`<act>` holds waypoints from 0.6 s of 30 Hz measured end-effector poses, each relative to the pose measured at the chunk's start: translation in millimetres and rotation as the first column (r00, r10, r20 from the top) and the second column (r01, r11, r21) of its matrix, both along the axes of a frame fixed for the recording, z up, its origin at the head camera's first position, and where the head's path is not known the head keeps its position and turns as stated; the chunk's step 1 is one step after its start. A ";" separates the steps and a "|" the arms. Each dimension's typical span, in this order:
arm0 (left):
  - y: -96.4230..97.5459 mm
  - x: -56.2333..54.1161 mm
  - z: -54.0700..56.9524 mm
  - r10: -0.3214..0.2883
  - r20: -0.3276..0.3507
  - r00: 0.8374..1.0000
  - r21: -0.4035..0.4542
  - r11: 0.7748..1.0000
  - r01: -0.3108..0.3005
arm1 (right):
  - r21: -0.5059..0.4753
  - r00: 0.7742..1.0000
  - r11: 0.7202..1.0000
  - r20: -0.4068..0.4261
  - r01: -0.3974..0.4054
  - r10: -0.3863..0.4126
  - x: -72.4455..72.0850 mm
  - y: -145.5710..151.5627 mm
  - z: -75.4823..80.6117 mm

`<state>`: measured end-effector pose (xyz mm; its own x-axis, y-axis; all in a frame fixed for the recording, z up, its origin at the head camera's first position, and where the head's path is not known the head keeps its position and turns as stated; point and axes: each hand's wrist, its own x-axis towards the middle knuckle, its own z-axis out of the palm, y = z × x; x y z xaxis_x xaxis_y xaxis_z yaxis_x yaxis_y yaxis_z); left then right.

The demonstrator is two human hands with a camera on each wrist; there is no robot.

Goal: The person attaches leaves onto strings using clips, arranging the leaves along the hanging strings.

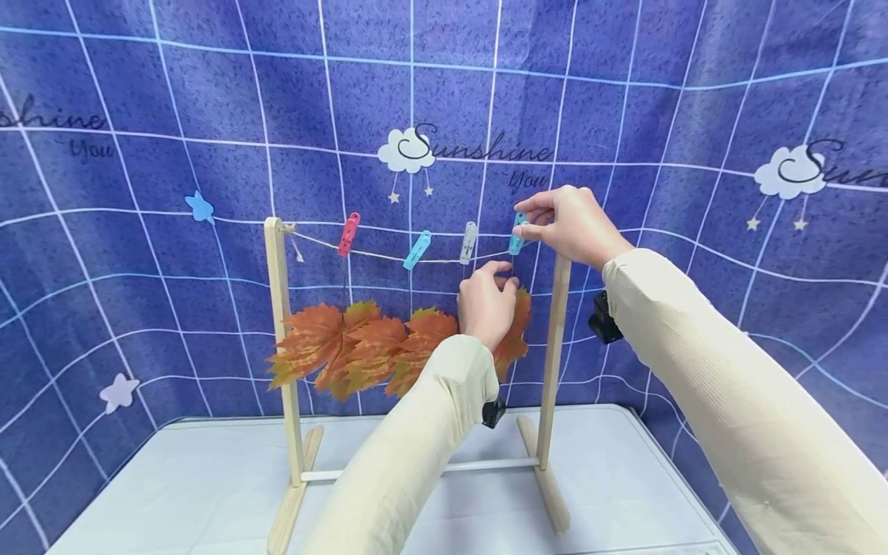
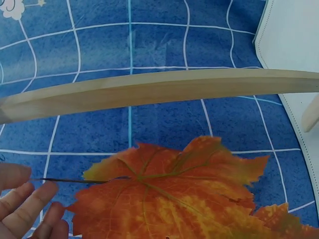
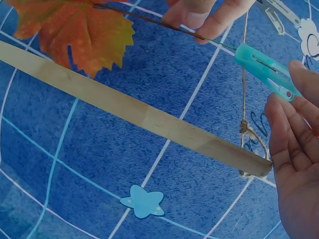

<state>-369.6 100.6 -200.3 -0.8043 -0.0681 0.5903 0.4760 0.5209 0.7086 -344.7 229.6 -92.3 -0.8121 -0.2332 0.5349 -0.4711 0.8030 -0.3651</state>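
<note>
My right hand [image 1: 572, 223] pinches a turquoise clothespin [image 3: 264, 72] by its end between thumb and fingers. The pin sits on the string [image 1: 378, 255] near the right post, its tip at the end of a leaf stem [image 3: 154, 21]. Lower down, my left hand [image 1: 488, 304] holds that thin stem between thumb and fingertips. An orange maple leaf [image 2: 164, 191] hangs from it, partly hidden by the left hand in the head view. More orange leaves [image 1: 312, 339] hang to the left, under a red clothespin [image 1: 349, 234], a blue clothespin [image 1: 418, 250] and a grey clothespin [image 1: 468, 243].
A wooden rack carries the string between its left post [image 1: 279, 293] and right post [image 1: 555, 347]. A white crossbar [image 1: 492, 465] joins its feet on the white table [image 1: 194, 462]. Behind hangs a blue gridded curtain [image 1: 208, 92] with clouds and stars.
</note>
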 end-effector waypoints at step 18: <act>-37.7 23.0 -14.2 -0.092 -0.105 0.990 -0.089 0.993 0.083 | -0.139 0.973 0.990 -0.228 -0.005 -0.027 19.4 3.4 -34.2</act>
<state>-346.6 63.0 -214.4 -0.7360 0.0532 0.6749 0.5938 0.5295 0.6058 -325.3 233.1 -126.5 -0.6667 -0.1362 0.7328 -0.5461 0.7584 -0.3559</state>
